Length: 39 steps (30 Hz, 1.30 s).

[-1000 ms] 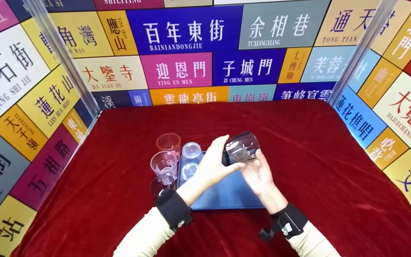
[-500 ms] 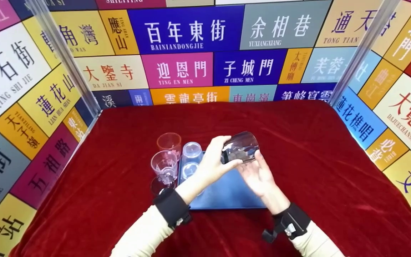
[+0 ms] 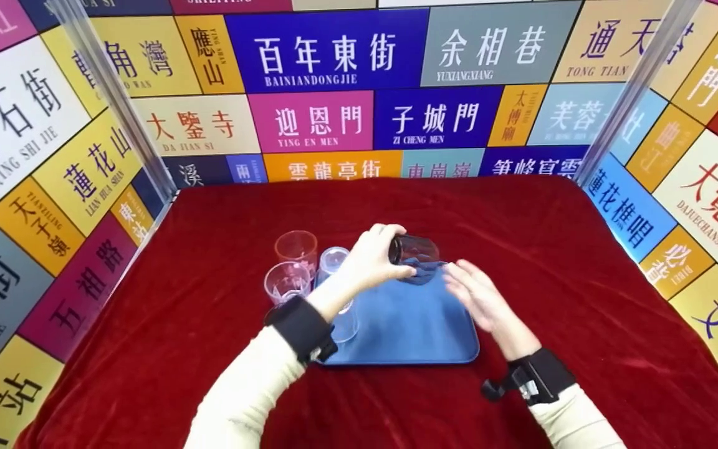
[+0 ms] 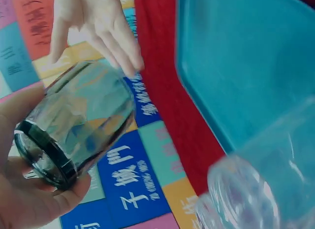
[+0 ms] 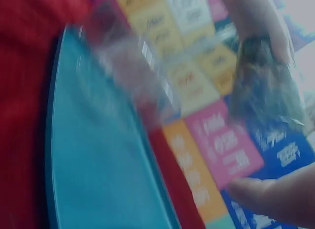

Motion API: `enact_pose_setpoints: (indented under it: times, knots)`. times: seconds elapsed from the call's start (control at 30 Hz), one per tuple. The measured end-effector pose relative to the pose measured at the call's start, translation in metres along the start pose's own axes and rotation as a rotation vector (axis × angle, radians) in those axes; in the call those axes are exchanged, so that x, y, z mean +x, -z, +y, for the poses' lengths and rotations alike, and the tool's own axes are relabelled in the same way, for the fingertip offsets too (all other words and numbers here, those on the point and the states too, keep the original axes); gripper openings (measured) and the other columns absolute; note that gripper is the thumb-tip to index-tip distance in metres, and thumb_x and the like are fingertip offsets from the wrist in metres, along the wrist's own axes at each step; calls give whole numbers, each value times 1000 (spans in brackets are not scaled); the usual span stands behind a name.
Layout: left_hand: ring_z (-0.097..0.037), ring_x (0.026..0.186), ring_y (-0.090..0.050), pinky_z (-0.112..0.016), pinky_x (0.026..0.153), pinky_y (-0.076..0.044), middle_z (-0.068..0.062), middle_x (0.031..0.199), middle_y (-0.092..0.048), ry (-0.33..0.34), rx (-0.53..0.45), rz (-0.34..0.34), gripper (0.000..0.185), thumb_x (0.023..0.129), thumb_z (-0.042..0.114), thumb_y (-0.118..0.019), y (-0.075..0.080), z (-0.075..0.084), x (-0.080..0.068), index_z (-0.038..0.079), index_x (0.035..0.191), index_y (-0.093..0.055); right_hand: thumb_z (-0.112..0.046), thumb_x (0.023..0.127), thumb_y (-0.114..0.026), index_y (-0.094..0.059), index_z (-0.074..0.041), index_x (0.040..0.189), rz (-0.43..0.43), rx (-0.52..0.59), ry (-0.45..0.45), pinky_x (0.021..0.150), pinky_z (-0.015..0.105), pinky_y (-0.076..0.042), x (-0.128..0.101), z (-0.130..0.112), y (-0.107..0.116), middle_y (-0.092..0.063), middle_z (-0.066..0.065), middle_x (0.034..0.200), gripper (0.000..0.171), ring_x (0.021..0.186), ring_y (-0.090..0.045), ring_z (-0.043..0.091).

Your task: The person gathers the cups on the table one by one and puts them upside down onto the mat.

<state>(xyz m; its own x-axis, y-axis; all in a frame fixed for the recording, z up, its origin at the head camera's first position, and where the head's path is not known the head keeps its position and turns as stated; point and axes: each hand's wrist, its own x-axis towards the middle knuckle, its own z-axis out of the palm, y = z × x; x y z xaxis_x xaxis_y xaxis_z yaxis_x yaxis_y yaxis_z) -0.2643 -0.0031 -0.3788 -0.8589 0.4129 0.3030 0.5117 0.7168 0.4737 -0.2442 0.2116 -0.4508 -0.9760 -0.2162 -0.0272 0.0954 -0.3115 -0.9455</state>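
My left hand [image 3: 368, 259] grips a dark tinted drinking glass [image 3: 418, 255] round its base end and holds it on its side above the far part of the blue tray [image 3: 415, 337]. The mouth of the glass points to the right, as the left wrist view shows. Just right of that mouth is my right hand [image 3: 480, 293], its fingers extended and apart from the glass. Clear upside-down cups [image 3: 334, 259] stand along the tray's left side, partly covered by my left forearm. In the right wrist view the tinted glass [image 5: 268, 86] is blurred.
Left of the tray stand an orange-tinted glass [image 3: 296, 246] and a clear pinkish tumbler [image 3: 287, 280]. A red cloth [image 3: 222, 262] covers the table. Panels with printed lettering [image 3: 334, 56] wall the back and both sides.
My right hand has let go of the glass and moved right and down. The left hand keeps its grip, and the glass has turned to lie more level.
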Motion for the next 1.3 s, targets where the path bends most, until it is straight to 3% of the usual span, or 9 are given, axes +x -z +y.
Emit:
enact_pose_setpoints:
  times: [0.13, 0.2, 0.3, 0.4, 0.57, 0.83, 1.1, 1.2, 1.3]
  knots:
    - [-21, 94, -41, -30, 74, -42, -6, 106, -46, 48, 151, -149, 59, 61, 39, -68, 0, -4, 18, 17, 110, -45, -40, 76, -53, -8, 9, 128, 152, -774, 1, 96, 45, -17, 8, 1, 36, -23, 29, 127, 84, 117, -20, 38]
    - [-22, 94, -41, -32, 73, -41, -6, 105, -45, 72, 209, -203, 58, 60, 37, -69, -1, -7, 26, 17, 109, -45, -45, 75, -52, -15, 12, 126, 200, -1086, -10, 94, 49, -15, 12, 3, 57, -25, 31, 124, 85, 116, -16, 44]
    - [-23, 93, -41, -33, 73, -41, -6, 103, -46, 114, 275, -268, 58, 59, 36, -70, -3, -10, 34, 15, 107, -45, -45, 75, -52, -22, 17, 121, 230, -1388, -2, 92, 56, -8, 16, 7, 86, -27, 35, 120, 83, 113, -12, 50]
    - [-24, 92, -41, -35, 73, -40, -7, 100, -46, 134, 320, -320, 56, 57, 35, -71, -7, -15, 37, 12, 102, -45, -46, 73, -54, -28, 18, 118, 262, -1568, 32, 90, 59, -5, 16, 11, 105, -30, 36, 117, 82, 113, -12, 52]
    - [-24, 92, -40, -33, 70, -40, -9, 100, -43, 140, 359, -390, 54, 56, 29, -73, -18, -25, 35, 12, 101, -47, -50, 71, -54, -31, 18, 117, 274, -1651, 73, 90, 59, -1, 11, 13, 114, -30, 36, 117, 85, 114, -10, 52]
    - [-24, 93, -39, -31, 72, -40, -9, 102, -43, 107, 392, -457, 56, 57, 20, -74, -31, -35, 32, 13, 106, -50, -49, 72, -54, -27, 16, 119, 265, -1613, 61, 91, 58, 1, 0, 3, 121, -27, 36, 119, 84, 113, -7, 53]
    - [-26, 96, -40, -36, 74, -41, -11, 104, -44, 119, 498, -549, 53, 56, 20, -74, -50, -43, 47, 11, 103, -50, -45, 73, -55, -25, 16, 121, 245, -1564, 45, 91, 58, 1, -9, -5, 121, -25, 37, 120, 83, 113, -6, 54]
    - [-28, 92, -42, -37, 70, -42, -12, 99, -45, 85, 547, -514, 54, 52, 22, -76, -70, -60, 56, 10, 99, -51, -45, 74, -54, -24, 16, 121, 244, -1554, 50, 91, 58, 2, -10, -6, 121, -24, 37, 120, 83, 112, -6, 54]
    - [-28, 92, -42, -36, 71, -41, -12, 100, -45, 84, 582, -508, 53, 54, 22, -74, -74, -62, 57, 10, 100, -50, -45, 74, -54, -23, 16, 122, 246, -1551, 51, 91, 58, 3, -11, -6, 123, -23, 37, 120, 83, 112, -5, 54]
